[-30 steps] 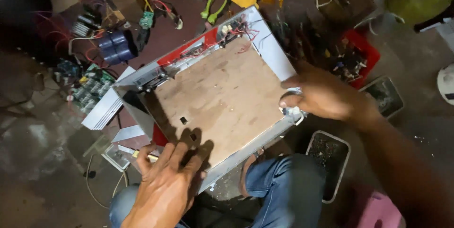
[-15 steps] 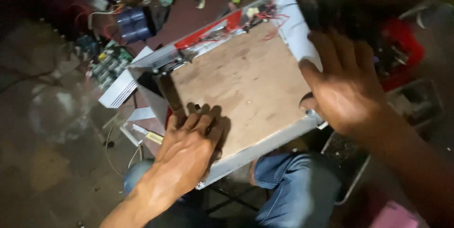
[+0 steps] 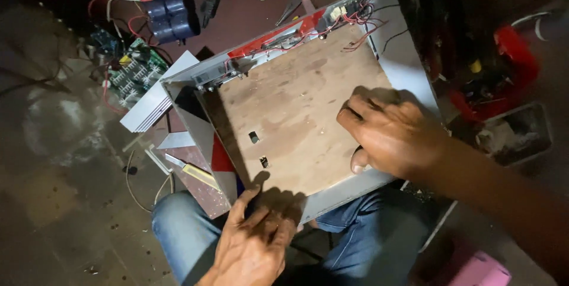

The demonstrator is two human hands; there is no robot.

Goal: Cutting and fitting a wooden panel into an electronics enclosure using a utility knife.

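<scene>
Open metal equipment chassis (image 3: 409, 66), grey, tilted across the person's lap, long side running upper right to lower left. Inside, a brown rust-stained base plate (image 3: 296, 108) with two small rectangular cutouts. Red panel (image 3: 278, 31) and red and black wiring (image 3: 358, 16) along the far edge.
</scene>
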